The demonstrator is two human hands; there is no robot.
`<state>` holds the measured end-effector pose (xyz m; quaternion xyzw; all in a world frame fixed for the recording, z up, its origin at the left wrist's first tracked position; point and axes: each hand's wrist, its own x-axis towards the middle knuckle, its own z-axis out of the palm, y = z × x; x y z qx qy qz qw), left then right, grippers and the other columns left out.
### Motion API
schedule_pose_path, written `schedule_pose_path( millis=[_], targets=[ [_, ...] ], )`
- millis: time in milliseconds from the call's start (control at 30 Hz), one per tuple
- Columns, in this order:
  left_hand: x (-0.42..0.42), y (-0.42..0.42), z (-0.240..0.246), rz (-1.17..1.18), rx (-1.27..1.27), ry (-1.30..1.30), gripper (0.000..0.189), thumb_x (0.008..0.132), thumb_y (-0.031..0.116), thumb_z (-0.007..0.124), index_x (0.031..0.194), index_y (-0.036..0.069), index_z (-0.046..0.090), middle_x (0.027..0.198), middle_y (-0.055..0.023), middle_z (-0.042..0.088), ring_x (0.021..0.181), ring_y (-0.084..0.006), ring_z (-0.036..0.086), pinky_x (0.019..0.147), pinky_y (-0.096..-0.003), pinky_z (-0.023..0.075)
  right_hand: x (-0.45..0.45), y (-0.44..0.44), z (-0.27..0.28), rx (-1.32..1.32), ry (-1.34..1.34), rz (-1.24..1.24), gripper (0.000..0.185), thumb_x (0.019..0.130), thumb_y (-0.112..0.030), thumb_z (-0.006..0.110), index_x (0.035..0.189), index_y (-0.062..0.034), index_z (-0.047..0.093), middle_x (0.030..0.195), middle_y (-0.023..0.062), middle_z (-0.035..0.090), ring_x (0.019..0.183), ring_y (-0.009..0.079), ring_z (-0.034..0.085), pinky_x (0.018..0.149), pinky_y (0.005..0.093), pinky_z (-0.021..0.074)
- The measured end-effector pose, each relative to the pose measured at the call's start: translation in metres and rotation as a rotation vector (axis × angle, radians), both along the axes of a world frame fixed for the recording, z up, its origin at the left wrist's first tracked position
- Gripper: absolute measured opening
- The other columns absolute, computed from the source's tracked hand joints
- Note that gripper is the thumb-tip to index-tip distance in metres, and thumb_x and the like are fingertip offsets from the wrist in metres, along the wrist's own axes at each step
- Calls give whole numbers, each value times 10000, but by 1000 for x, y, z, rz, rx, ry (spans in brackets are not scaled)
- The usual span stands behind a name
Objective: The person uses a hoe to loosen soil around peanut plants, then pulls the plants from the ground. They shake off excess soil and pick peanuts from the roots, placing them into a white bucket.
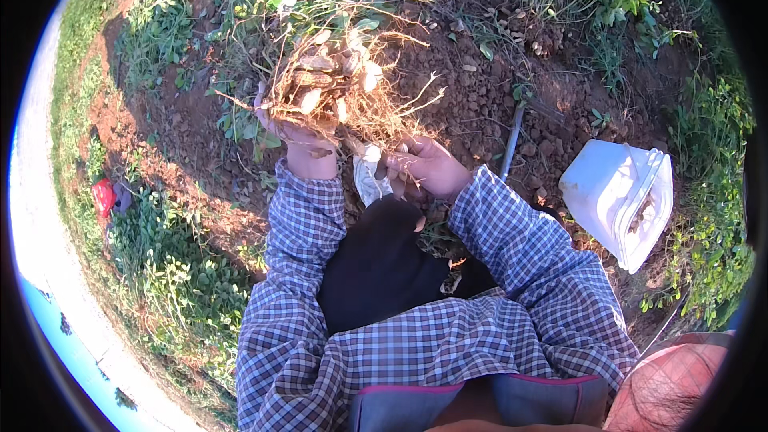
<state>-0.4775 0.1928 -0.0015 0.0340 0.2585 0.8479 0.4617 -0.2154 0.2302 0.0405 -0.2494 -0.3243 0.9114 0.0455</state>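
My left hand (303,138) grips a bunch of uprooted peanut plants (318,75) from beneath; most of its fingers are hidden behind the bunch. Tangled, thin roots and pale peanut pods (311,101) face up in sunlight, and the green leafy stems (324,3) trail away on the far side. At the near right edge of the bunch, my right hand (432,168) has thumb and fingers closed around what look like pods among the roots. Below and between the hands are a whitish shoe (369,174), partly covered, and a dark trouser leg (381,258).
A white plastic bucket (591,186) leans at the right, its mouth turned toward me, with pods inside. Near it a tool handle (513,141) lies on the loose soil (462,96). Pulled plants (159,30) lie upper left; a red object (104,197) sits far left.
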Motion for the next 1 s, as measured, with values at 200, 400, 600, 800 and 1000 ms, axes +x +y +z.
schedule_pose_path(
  millis=[200, 400, 600, 800, 1000],
  targets=[
    [32, 6, 39, -90, 38, -63, 604, 901, 475, 355, 1299, 44, 499, 1275, -171, 552, 1174, -345, 518, 1000, -503, 425, -11, -2, 12, 100, -23, 44, 206, 932, -257, 595, 978, -60, 554, 668, -11, 557, 517, 69, 529, 402, 199, 369],
    [32, 10, 18, -70, 43, -26, 616, 905, 486, 339, 1320, 50, 472, 1306, -168, 527, 1180, -344, 514, 999, -514, 420, -21, -10, 5, 3, -26, -37, 203, 921, -257, 617, 874, -65, 570, 641, 3, 524, 511, 79, 475, 451, 224, 354],
    [32, 3, 9, -88, 47, 6, 629, 909, 497, 323, 1341, 55, 444, 1337, -165, 503, 1185, -343, 510, 998, -525, 414, -16, -13, 17, 103, 41, 162, 280, 918, -327, 599, 891, -49, 599, 702, 28, 560, 585, 93, 493, 525, 242, 407],
    [-12, -9, -32, -112, 114, 511, 643, 913, 508, 308, 1362, 61, 417, 1368, -161, 478, 1191, -342, 506, 997, -537, 409, 24, -31, 6, 397, 163, 211, 270, 944, -262, 569, 1046, -12, 558, 859, 48, 602, 805, 97, 600, 693, 254, 496],
    [30, 10, 3, -355, 148, -153, 817, 873, 580, 352, 1380, -60, 339, 1380, -273, 403, 1216, -438, 454, 1024, -554, 378, 45, 5, 47, 47, 158, 35, 222, 959, -255, 531, 1038, -48, 537, 913, 29, 617, 708, 68, 618, 500, 196, 493]
  ],
)
